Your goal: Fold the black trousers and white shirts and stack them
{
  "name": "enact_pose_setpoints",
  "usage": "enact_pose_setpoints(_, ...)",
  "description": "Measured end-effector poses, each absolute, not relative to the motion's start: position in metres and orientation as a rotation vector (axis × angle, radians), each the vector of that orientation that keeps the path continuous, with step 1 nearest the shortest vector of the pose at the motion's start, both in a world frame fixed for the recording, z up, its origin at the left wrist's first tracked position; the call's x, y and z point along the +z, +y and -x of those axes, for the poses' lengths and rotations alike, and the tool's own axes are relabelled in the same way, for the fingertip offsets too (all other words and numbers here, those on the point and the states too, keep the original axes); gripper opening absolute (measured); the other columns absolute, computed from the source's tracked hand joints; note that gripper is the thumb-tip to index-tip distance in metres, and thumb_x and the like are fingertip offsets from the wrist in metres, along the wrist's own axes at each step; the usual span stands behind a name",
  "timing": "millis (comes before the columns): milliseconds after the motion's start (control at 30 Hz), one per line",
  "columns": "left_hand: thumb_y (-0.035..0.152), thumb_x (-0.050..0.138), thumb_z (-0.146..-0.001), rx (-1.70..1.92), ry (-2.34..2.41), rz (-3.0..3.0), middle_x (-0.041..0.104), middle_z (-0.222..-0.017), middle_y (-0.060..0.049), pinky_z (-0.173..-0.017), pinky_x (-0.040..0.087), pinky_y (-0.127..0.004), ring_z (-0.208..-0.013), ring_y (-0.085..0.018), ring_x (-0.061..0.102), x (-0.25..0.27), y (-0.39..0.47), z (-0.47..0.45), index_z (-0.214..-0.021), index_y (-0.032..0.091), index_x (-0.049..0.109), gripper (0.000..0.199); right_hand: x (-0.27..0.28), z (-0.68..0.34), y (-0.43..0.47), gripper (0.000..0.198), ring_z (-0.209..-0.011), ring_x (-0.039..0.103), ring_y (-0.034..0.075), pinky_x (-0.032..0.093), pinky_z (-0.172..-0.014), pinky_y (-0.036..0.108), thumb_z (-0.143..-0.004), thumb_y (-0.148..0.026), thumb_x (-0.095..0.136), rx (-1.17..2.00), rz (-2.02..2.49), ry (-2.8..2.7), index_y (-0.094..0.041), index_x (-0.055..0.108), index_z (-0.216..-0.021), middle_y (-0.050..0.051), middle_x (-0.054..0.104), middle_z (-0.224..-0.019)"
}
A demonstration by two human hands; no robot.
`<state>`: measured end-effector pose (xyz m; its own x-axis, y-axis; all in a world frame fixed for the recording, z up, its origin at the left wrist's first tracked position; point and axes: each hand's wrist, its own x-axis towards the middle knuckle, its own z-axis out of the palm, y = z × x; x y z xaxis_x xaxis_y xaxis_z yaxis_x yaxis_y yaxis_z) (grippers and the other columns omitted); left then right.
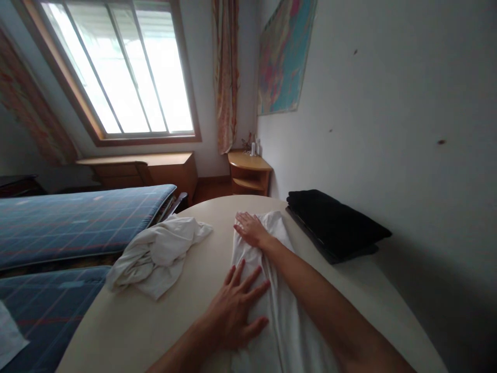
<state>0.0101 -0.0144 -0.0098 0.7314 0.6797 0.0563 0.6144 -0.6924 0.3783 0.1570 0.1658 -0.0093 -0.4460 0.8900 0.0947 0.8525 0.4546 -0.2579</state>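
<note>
1. A long white fabric piece with lengthwise folds (289,321) lies on the round cream-topped table (194,292), running from the near edge of the view towards the table's far rim.
2. The left hand (235,308) is palm down over the nearer stretch of this fabric, its fingers spread wide and gripping nothing; whether the whole palm presses down, I cannot tell.
3. The right hand (251,229) lies on the fabric's far end, fingers extended and grasping nothing visible, its forearm crossing above the fabric's right side.
4. The step in hand looks like flattening and straightening the fabric, judging by the two outspread hands.
5. To the left, a crumpled white cloth (163,256) lies at the table's edge, apart from both hands, beside the blue plaid mattress (89,217).
6. To the right, a folded black fabric stack (336,223) rests near the wall, apart from the white piece.
7. The next move calls for light, even pressure, and for lifting each palm clear before shifting it, lest the layers drag or wrinkle.
</note>
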Motion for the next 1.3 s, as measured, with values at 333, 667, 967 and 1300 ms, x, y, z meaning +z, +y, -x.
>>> enact_pose_setpoints(333,0.034,0.047,-0.095,0.432,0.976,-2.639,0.051,-0.149,-0.002,-0.120,0.022,-0.058,-0.144,-0.029,0.038,-0.009,-0.017,-0.013,-0.141,0.031,0.052,0.046,-0.019,-0.200,0.077,0.061,-0.151,0.014,0.034,0.006,-0.118,0.062,-0.101,-0.055,0.030,0.301,1.486,-2.627,-0.028,0.032,-0.155,0.007,0.023,-0.164)
enact_pose_setpoints(667,0.022,0.036,-0.098,0.723,1.326,-2.482,0.065,-0.133,-0.006,-0.116,0.038,-0.048,-0.127,-0.020,0.058,-0.023,-0.007,-0.005,-0.132,0.025,0.060,0.041,-0.017,-0.200,0.120,0.062,-0.152,0.011,0.032,0.005,-0.119,0.058,-0.101,-0.058,0.025,0.315,1.625,-2.554,-0.029,0.029,-0.156,0.005,0.017,-0.166)
enact_pose_setpoints(967,0.043,0.046,-0.099,0.217,1.234,-2.608,0.014,-0.165,-0.007,-0.122,0.015,-0.056,-0.152,-0.030,0.007,-0.022,-0.020,0.006,-0.157,0.026,0.025,0.064,-0.015,-0.201,0.173,0.061,-0.152,0.010,0.031,0.006,-0.119,0.056,-0.101,-0.058,0.026,0.204,1.640,-2.561,-0.030,0.032,-0.155,0.006,0.020,-0.165)
enact_pose_setpoints(1300,0.053,0.056,-0.092,0.109,1.064,-2.605,0.006,-0.166,-0.003,-0.121,0.011,-0.062,-0.152,-0.035,0.000,-0.006,-0.036,0.008,-0.157,0.036,0.019,0.076,0.001,-0.191,0.111,0.046,-0.147,0.028,0.026,0.015,-0.120,0.050,-0.103,-0.040,0.036,-0.164,1.421,-2.461,-0.022,0.052,-0.142,0.010,0.036,-0.159)
